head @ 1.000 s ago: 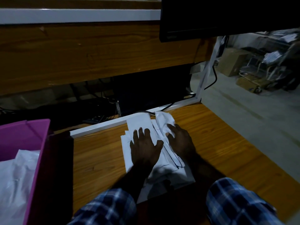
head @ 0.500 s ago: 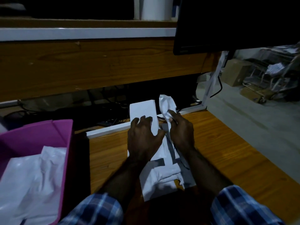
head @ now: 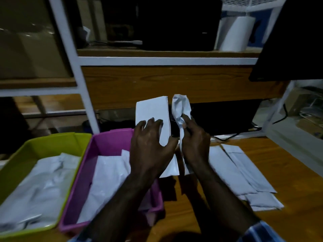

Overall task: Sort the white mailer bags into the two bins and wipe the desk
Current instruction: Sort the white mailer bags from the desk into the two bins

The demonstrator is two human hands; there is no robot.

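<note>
Head view: left hand (head: 150, 145) gripping flat white bag (head: 153, 112), right hand (head: 195, 142) pinching crumpled bag (head: 180, 107), both lifted, side by side. Pink bin (head: 104, 140) under left hand, green bin (head: 52, 142) farther left, both holding bags. Bag pile (head: 244, 175) on desk (head: 288, 172) right of right hand.

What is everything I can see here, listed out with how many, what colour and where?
Flat mailer bag: one, white, held up by the left hand.
Crumpled mailer bag: one, white, in the right hand.
Mailer pile: several, white, on the desk, right.
Green bin: one, far left, white bags inside.
Pink bin: one, beside the green bin, white bags inside.
Desk: one, brown wood.
Monitor: one, black, upper right.
Paper roll: one, white, on the shelf.
Left hand: grips the flat bag.
Right hand: pinches the crumpled bag.
</note>
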